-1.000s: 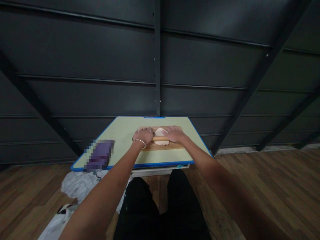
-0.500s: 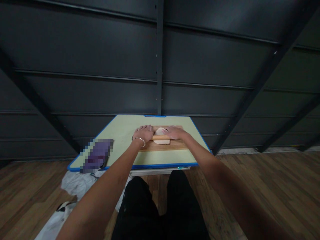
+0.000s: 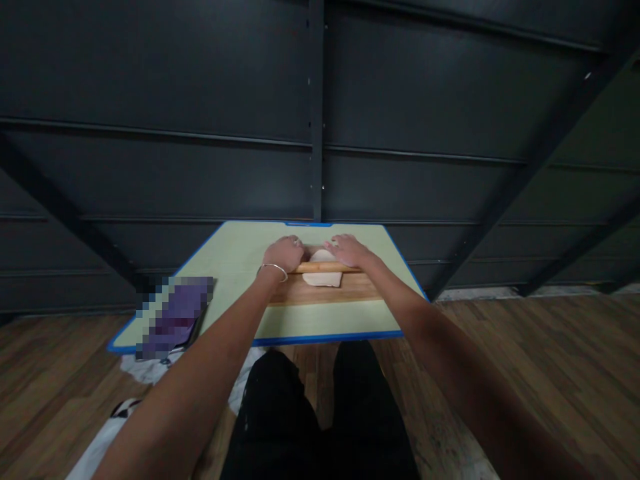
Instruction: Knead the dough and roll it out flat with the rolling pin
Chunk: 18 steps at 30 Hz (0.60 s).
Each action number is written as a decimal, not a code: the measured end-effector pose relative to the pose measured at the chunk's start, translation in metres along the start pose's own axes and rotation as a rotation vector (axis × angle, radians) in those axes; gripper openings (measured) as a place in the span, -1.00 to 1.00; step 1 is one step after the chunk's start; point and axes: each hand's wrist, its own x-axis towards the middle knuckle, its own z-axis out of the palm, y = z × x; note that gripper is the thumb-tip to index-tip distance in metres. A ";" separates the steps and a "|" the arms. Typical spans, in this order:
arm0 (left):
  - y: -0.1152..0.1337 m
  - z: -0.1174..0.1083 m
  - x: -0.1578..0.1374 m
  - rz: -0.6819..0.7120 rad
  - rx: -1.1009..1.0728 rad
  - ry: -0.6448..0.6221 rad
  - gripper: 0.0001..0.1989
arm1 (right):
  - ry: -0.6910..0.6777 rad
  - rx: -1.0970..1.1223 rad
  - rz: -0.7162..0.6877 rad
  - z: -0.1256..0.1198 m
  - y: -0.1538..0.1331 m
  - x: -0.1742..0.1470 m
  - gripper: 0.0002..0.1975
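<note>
A wooden rolling pin (image 3: 323, 267) lies crosswise over a flat piece of pale dough (image 3: 323, 279). The dough rests on a wooden board (image 3: 295, 292). My left hand (image 3: 285, 253), with a bracelet at the wrist, is closed over the left end of the pin. At the other end, my right hand (image 3: 350, 251) bends over the pin, its fingers reaching past it above the dough's far part. Both palms hide the ends of the pin.
The board sits on a pale yellow-green table (image 3: 235, 250) with a blue rim. A blurred-out purple item (image 3: 180, 310) lies at the table's left. White cloth (image 3: 145, 367) shows below that corner. A dark panelled wall (image 3: 240, 180) rises behind the table.
The rolling pin has moved slightly away from me over the dough, both hands going with it. My fingers look more curled than before. The view has shifted slightly.
</note>
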 end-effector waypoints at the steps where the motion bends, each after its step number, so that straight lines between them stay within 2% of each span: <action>1: 0.000 0.000 0.002 0.017 0.037 -0.008 -0.58 | 0.033 -0.013 -0.009 0.001 0.001 0.002 -0.45; 5: -0.002 -0.001 0.010 0.115 0.159 -0.104 -0.62 | 0.189 -0.057 -0.026 0.001 0.002 0.002 -0.49; 8: -0.003 0.000 0.017 0.048 0.109 -0.102 -0.62 | 0.257 -0.058 -0.020 -0.002 0.002 0.001 -0.53; 13: -0.001 -0.003 0.023 -0.120 -0.033 0.013 -0.55 | 0.257 -0.008 0.004 -0.006 0.003 0.004 -0.54; 18: -0.001 -0.002 0.030 -0.135 -0.042 0.056 -0.56 | 0.238 -0.018 0.004 -0.006 0.008 0.011 -0.51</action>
